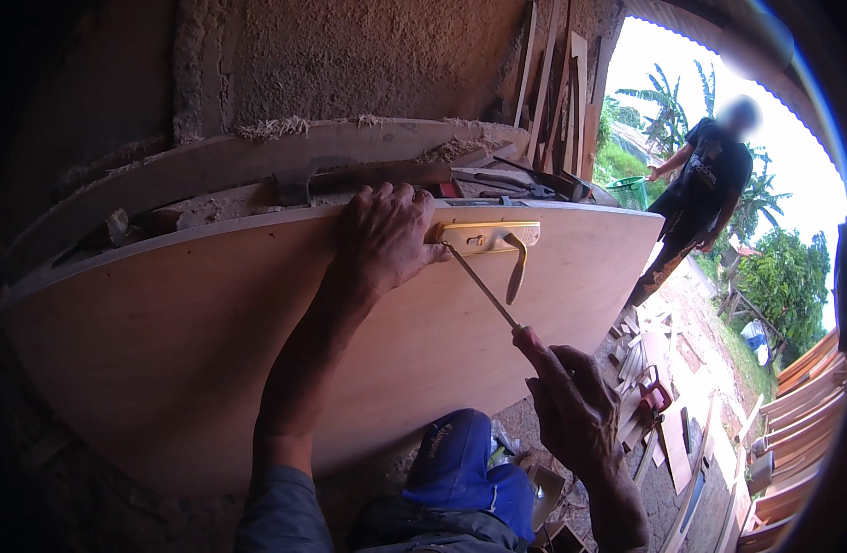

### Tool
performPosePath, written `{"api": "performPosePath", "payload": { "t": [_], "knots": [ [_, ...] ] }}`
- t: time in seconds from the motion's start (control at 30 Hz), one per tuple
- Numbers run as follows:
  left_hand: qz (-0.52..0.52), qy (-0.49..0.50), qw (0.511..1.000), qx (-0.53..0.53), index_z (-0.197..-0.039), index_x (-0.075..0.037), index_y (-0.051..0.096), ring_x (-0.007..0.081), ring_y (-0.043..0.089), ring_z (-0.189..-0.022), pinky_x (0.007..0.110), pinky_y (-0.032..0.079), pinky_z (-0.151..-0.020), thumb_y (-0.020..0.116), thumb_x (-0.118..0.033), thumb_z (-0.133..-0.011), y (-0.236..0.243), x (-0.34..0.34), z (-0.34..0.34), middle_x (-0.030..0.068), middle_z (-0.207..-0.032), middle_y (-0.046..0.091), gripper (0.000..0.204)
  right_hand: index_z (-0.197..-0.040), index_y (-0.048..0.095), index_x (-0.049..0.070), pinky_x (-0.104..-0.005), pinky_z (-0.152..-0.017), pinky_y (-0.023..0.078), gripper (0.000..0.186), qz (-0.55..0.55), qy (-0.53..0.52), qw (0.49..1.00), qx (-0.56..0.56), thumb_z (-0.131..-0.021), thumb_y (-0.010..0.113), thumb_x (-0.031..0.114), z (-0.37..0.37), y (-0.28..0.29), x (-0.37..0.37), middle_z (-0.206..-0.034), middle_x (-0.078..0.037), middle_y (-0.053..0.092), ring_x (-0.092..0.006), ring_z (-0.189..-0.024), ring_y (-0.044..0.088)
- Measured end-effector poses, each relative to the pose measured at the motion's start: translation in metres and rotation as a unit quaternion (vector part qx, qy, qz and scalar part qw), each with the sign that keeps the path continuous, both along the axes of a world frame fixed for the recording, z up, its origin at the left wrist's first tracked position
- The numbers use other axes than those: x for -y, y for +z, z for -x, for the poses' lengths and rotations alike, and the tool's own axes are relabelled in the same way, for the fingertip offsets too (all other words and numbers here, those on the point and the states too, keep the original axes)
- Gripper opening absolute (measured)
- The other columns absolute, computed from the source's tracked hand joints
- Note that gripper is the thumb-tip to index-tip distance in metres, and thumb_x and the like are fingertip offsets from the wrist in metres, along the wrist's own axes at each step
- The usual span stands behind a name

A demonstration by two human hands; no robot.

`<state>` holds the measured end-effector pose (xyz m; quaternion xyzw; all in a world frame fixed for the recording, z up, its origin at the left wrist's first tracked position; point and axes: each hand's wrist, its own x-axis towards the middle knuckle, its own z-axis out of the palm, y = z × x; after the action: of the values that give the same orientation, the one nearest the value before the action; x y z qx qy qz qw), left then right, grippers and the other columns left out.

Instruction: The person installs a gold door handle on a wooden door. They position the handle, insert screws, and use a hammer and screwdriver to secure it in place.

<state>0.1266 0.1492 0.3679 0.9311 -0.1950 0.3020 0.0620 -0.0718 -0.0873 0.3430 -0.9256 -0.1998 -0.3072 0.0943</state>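
Observation:
A pale wooden door panel [193, 341] stands on its long edge in front of me. Near its upper edge sits a gold lock plate [470, 230] with a keyhole and a lever handle [516, 267]. My left hand [387, 238] grips the door's top edge, fingers curled over it, the thumb beside the plate's left end. In my right hand [576, 401] is a screwdriver [482, 289], its shaft slanting up to the left. The tip meets the plate's left end near my left thumb; the screw there is too small to make out.
Behind the door, a bench [207, 166] holds wood shavings, a hand saw [377, 175] and other tools. A person in dark clothes [718, 166] stands at the right. Wood offcuts [677, 442] and a red-handled tool [657, 396] lie on the ground.

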Motion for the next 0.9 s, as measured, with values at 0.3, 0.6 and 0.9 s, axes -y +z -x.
{"api": "performPosePath", "payload": {
  "t": [0.3, 0.6, 0.9],
  "knots": [
    [-0.001, 0.004, 1.000, 0.008, -0.122, -0.009, 0.066, 0.0276, 0.062, -0.114, 0.045, 0.044, -0.103, 0.081, -0.062, -0.075, 0.000, 0.000, 0.003, 0.0102, -0.115, 0.067, 0.072, -0.142, 0.062, 0.015, -0.0376, -0.068, 0.058, 0.057, 0.081, -0.005, 0.996, 0.028, -0.087, 0.076, 0.005, 0.004, 0.008, -0.001, -0.111, -0.009, 0.066, -0.0247, -0.086, 0.069],
    [0.009, -0.019, 0.999, 0.034, -0.120, -0.008, 0.067, 0.0268, 0.063, -0.111, 0.045, 0.045, -0.100, 0.082, -0.060, -0.076, -0.004, 0.011, 0.004, 0.0104, -0.111, 0.067, 0.070, -0.130, 0.067, 0.008, -0.0379, -0.064, 0.056, 0.043, 0.204, 0.002, 0.978, 0.049, -0.089, 0.073, -0.002, 0.015, 0.040, -0.004, -0.108, -0.009, 0.067, -0.0222, -0.079, 0.067],
    [-0.017, -0.008, 0.999, 0.047, -0.116, -0.006, 0.068, 0.0258, 0.065, -0.106, 0.043, 0.047, -0.096, 0.082, -0.061, -0.075, -0.002, 0.004, 0.007, 0.0101, -0.108, 0.068, 0.070, -0.129, 0.063, -0.004, -0.0309, -0.053, 0.055, 0.038, 0.285, 0.058, 0.954, -0.069, -0.092, 0.070, -0.004, 0.008, 0.085, -0.009, -0.114, -0.016, 0.073, -0.0163, -0.066, 0.064]
  ]
}}
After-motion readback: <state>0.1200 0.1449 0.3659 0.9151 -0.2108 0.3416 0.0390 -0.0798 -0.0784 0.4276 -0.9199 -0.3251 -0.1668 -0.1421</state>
